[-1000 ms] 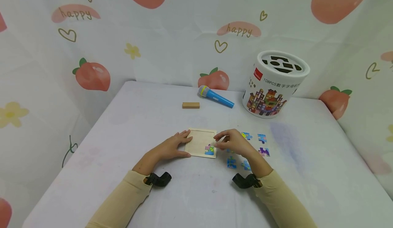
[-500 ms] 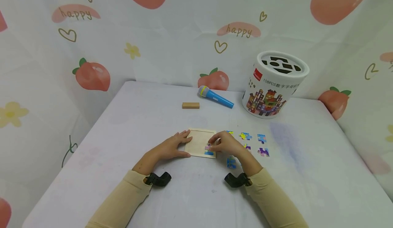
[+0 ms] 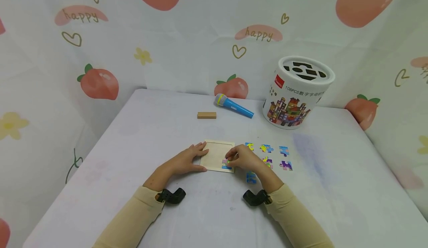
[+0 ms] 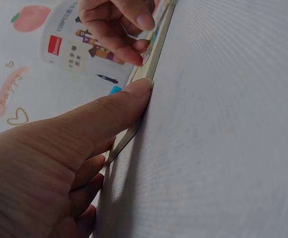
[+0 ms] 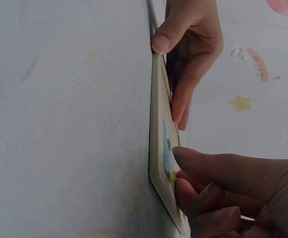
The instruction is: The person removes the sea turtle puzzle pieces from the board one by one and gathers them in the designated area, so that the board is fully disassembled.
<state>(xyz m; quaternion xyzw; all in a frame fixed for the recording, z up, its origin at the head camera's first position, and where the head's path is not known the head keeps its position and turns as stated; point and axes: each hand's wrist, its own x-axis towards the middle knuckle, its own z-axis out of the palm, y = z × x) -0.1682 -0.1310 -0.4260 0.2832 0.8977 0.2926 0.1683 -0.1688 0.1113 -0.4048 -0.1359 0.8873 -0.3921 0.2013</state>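
A shallow square wooden puzzle tray lies on the table in the head view. My left hand holds its left side, the thumb at the near corner and the fingers on the far part of the rim. In the tray's near right corner sits a jigsaw piece coloured pink, green and blue. My right hand reaches over the right rim and pinches this piece with thumb and fingertips, covering part of it. The right wrist view shows my right thumb beside the piece's blue and yellow print.
Several jigsaw pieces lie right of the tray, among them a purple one and a blue one; my right hand hides others. Farther back are a wooden block, a blue toy microphone and a large white tub.
My right hand has moved left from beside the tray's right rim onto the piece in the corner, where it now stays. My left hand has kept its place on the tray.
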